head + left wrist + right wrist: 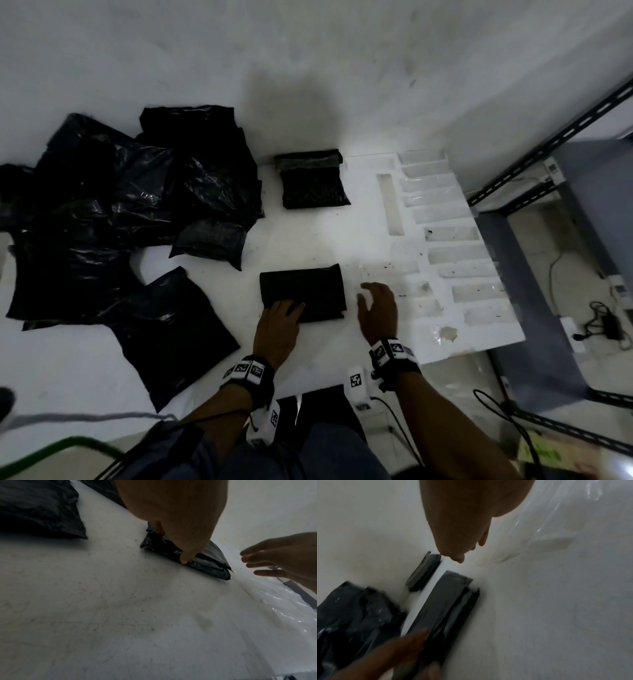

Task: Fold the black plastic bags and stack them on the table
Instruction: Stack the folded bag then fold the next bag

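left hand (277,325) presses folded bag (305,287), right hand (378,313) splayed

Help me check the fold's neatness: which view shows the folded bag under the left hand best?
The head view: the folded bag lies whole, the left hand resting on its near corner. The left wrist view shows only its near edge, low-angle; the right wrist view blurs it.

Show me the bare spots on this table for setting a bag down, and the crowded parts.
Bare table lies between the folded bag under the left hand and the far stack; also the near-left corner. Crowded: the loose bag pile on the left, the slotted white tray on the right.
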